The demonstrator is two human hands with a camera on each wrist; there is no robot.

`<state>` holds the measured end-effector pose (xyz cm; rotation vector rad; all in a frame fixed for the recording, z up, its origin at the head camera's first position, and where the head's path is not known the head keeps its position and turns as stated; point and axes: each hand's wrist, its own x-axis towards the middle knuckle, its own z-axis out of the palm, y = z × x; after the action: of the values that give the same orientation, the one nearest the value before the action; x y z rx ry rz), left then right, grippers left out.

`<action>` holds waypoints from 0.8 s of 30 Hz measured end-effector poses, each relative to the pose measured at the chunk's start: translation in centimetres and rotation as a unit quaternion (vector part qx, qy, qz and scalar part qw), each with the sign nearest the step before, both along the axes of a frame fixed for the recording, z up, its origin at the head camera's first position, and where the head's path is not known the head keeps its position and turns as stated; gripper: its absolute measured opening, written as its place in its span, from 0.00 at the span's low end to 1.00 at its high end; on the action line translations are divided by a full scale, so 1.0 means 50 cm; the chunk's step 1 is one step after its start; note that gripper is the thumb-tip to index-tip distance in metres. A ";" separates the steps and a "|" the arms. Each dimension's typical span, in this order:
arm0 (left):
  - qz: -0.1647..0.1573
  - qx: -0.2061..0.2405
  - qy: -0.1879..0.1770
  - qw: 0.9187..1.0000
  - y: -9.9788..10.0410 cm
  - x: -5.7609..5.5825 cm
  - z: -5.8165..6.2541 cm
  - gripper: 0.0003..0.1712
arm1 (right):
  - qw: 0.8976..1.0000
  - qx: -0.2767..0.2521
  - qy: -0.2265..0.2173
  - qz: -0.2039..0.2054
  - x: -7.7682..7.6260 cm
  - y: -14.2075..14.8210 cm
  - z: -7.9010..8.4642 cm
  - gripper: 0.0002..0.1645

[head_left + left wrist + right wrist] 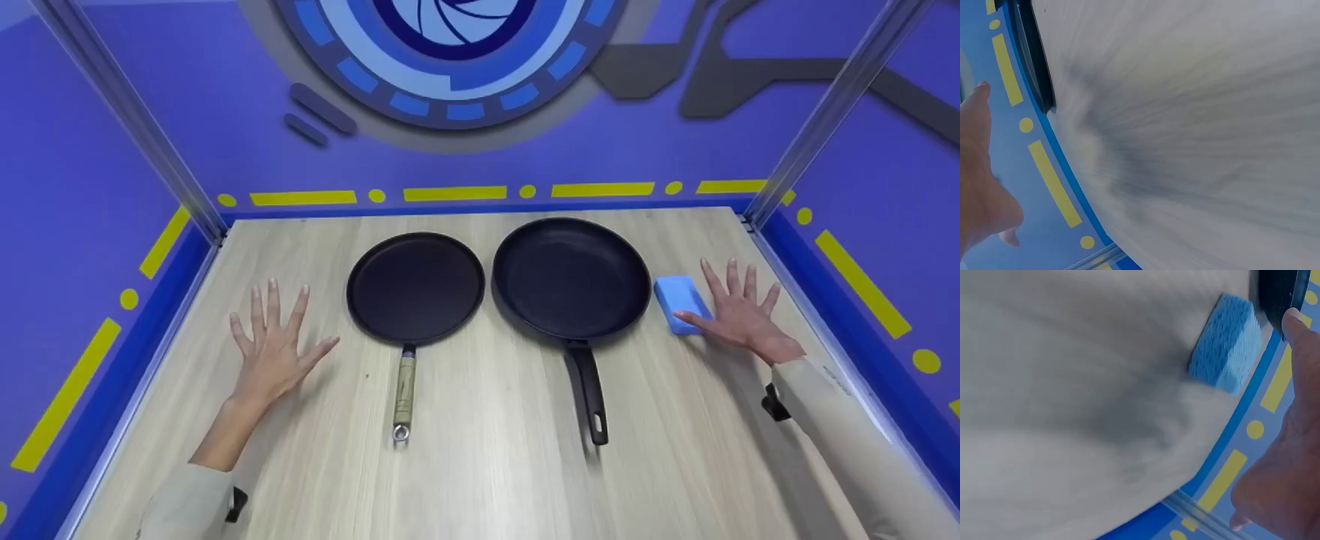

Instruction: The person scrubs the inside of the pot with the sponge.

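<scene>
Fingers spread and straight, my left hand (271, 360) holds nothing and is to the left of a flat black crepe pan (416, 285). That pan's patterned greenish handle (405, 394) points toward me. Beside it on the right lies a deeper black frying pan (571, 277) with a black handle (589, 394). A blue sponge (676, 296) lies just right of the frying pan. My right hand (742, 315), also spread, overlaps the sponge with its thumb in the head view. In the right wrist view the sponge (1227, 343) sits apart from the hand (1283, 455), which appears above the table.
A light wood-grain table (495, 480) bears both pans and the sponge. Blue panels (480, 169) with yellow marks wall it at the back and both sides. Metal posts (142, 112) stand at the back corners.
</scene>
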<state>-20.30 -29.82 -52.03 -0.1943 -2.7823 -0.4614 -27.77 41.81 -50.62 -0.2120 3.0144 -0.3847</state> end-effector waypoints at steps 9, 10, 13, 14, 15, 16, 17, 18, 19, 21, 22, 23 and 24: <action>-0.042 0.072 -0.056 0.995 0.047 0.024 -0.006 0.53 | 0.999 -0.047 -0.007 0.007 -0.013 -0.049 -0.038 0.60; -0.051 0.078 -0.059 0.994 0.054 0.027 -0.008 0.52 | 0.999 -0.051 -0.005 0.007 -0.014 -0.053 -0.041 0.58; -0.081 0.102 -0.075 0.989 0.075 0.036 -0.012 0.50 | 0.998 -0.063 0.007 0.004 -0.013 -0.060 -0.047 0.53; -0.092 0.111 -0.084 0.986 0.081 0.038 -0.013 0.50 | 0.998 -0.064 0.012 0.002 -0.013 -0.063 -0.049 0.51; -0.102 0.120 -0.098 0.983 0.087 0.039 -0.013 0.49 | 0.998 -0.066 0.015 -0.002 -0.013 -0.065 -0.050 0.50; -0.110 0.131 -0.114 0.979 0.094 0.041 -0.012 0.48 | 0.997 -0.069 0.019 -0.008 -0.013 -0.067 -0.051 0.49; -0.118 0.141 -0.129 0.974 0.099 0.042 -0.012 0.48 | 0.997 -0.069 0.021 -0.014 -0.014 -0.068 -0.052 0.48; -0.123 0.152 -0.147 0.970 0.105 0.042 -0.012 0.47 | 0.997 -0.067 0.025 -0.019 -0.016 -0.070 -0.053 0.47; -0.129 0.161 -0.158 0.966 0.111 0.043 -0.011 0.46 | 0.997 -0.067 0.027 -0.025 -0.018 -0.071 -0.053 0.46; -0.141 0.183 -0.183 0.955 0.123 0.043 -0.009 0.45 | 0.997 -0.068 0.032 -0.036 -0.024 -0.073 -0.054 0.44; -0.147 0.193 -0.191 0.951 0.129 0.043 -0.008 0.45 | 0.996 -0.070 0.036 -0.040 -0.027 -0.074 -0.054 0.42; -0.155 0.200 -0.194 0.948 0.135 0.042 -0.008 0.45 | 0.996 -0.072 0.039 -0.044 -0.029 -0.075 -0.054 0.41; -0.163 0.207 -0.201 0.944 0.141 0.042 -0.006 0.45 | 0.995 -0.077 0.042 -0.048 -0.032 -0.075 -0.052 0.39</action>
<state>-18.19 -22.77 -52.32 -0.5155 -2.9537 -1.2810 -29.38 38.06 -53.24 -0.0951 3.0861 -0.6328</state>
